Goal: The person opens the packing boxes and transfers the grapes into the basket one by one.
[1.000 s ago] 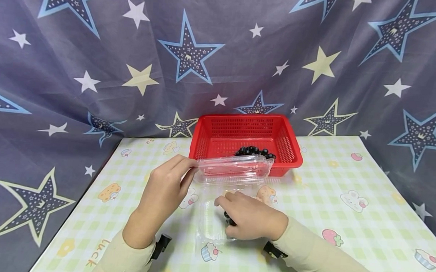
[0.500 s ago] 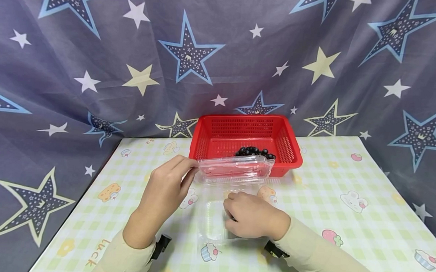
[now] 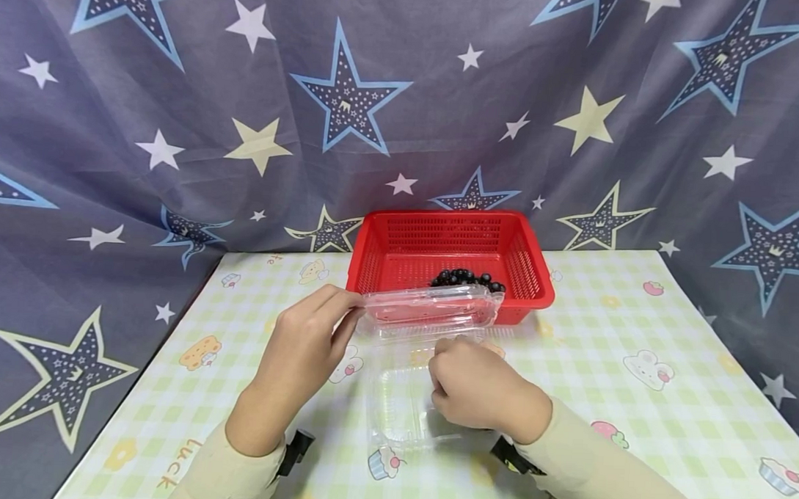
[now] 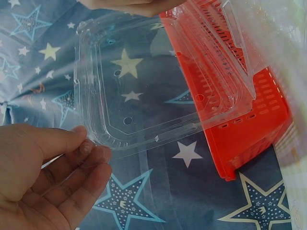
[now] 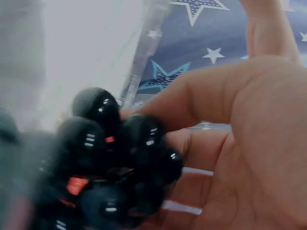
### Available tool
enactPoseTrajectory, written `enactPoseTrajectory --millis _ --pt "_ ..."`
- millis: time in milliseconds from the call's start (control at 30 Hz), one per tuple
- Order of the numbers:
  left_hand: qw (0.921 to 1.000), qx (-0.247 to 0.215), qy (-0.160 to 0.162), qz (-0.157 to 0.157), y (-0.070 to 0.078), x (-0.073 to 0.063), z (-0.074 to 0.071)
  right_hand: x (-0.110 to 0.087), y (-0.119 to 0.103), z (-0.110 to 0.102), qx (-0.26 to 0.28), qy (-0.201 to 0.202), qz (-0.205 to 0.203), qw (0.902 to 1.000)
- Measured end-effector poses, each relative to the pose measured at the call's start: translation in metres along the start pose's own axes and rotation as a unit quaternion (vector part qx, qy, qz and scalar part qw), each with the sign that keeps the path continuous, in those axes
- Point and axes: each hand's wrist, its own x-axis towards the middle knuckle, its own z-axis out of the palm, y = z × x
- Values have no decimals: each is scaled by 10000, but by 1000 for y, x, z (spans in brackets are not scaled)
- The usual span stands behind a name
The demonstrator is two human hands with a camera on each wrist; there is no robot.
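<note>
A clear plastic clamshell container (image 3: 394,411) lies open on the tablecloth, its lid (image 3: 430,313) raised toward the back. My left hand (image 3: 306,356) pinches the lid's left corner between thumb and fingers, as the left wrist view also shows. Over the right part of the container base is my right hand (image 3: 483,392), which holds a bunch of dark grapes (image 5: 108,163). The head view mostly hides this bunch under the hand. In the right wrist view, the fingers curl against its near side and bits of red show between the grapes.
Behind the lid stands a red slotted basket (image 3: 537,276) with more dark grapes (image 3: 464,278) in it. A checked tablecloth (image 3: 684,436) covers the table. A star-patterned curtain (image 3: 484,98) hangs close behind.
My right hand has moved right across the container base with the grapes, its fingers curling in more. The left hand stays at the lid corner. The base has shifted slightly.
</note>
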Motion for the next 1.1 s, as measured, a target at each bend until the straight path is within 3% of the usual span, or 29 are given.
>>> enactPoseTrajectory --millis 167,433,700,900,1100 --pt "10000 0 -8 -3 0 0 0 -5 -1 -16 -421 22 103 9991" --pt "9999 -92 -56 -77 0 -1 1 -10 7 -32 -559 -84 199 9982" --pt "10000 36 -19 5 0 -1 0 -12 12 -36 -818 251 -25 9963" --pt "10000 24 -21 7 1 0 0 -14 13 -38 -1443 721 -290 9865" --pt "10000 40 -24 17 0 0 0 -18 13 -45 -1481 716 -232 9861"
